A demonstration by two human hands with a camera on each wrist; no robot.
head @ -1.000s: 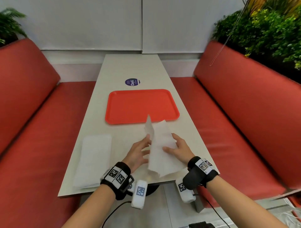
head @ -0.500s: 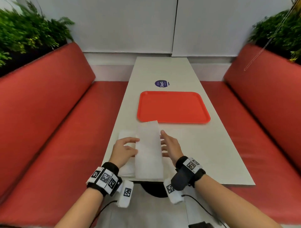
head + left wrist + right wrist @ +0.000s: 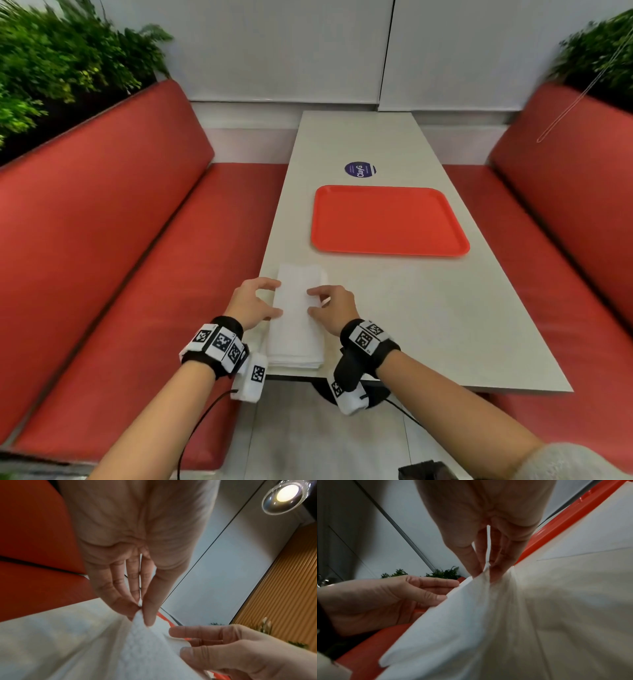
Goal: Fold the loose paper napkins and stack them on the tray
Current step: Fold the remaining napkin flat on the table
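A folded white napkin point(image 3: 296, 305) lies lengthwise on top of the white napkin stack point(image 3: 294, 358) at the table's near left corner. My left hand point(image 3: 278, 297) pinches its left edge between thumb and fingers, as the left wrist view shows at the napkin point(image 3: 137, 642). My right hand point(image 3: 311, 301) pinches the right edge, and the napkin point(image 3: 471, 615) puckers under its fingers. The orange tray point(image 3: 387, 219) sits bare further up the table, apart from both hands.
The table point(image 3: 428, 308) is long and pale, with a round purple sticker point(image 3: 359, 169) beyond the tray. Red bench seats point(image 3: 137, 257) run along both sides. Green plants point(image 3: 51, 68) stand behind the left bench back.
Both hands carried the napkin leftwards from the table's middle to over the stack and lowered it flat. The raised flap from a second ago is now folded down. The head view swung left.
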